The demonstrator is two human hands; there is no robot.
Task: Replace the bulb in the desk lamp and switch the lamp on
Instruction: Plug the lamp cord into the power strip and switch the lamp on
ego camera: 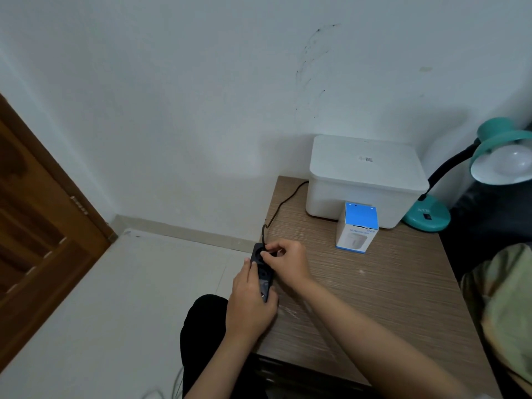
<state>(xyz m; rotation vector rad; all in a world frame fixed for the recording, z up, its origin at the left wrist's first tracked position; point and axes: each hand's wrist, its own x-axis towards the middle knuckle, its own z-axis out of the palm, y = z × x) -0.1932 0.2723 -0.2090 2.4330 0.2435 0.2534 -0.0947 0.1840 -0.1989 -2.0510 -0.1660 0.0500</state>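
A teal desk lamp [429, 217] stands at the table's far right, its black neck curving up to a teal shade with a white bulb [515, 161] in it, unlit. At the table's left edge my left hand [250, 306] grips a black power strip [263, 277] from the left. My right hand [285, 260] pinches a black plug at the strip's far end. The lamp's black cord [283, 203] runs from there across the table behind the white box. The plug itself is mostly hidden by my fingers.
A white lidded box [365, 180] sits at the back of the wood-grain table [388, 298]. A small blue-and-white carton [358, 228] stands in front of it. A wooden door [37, 226] is at the left. Bedding lies at the right edge.
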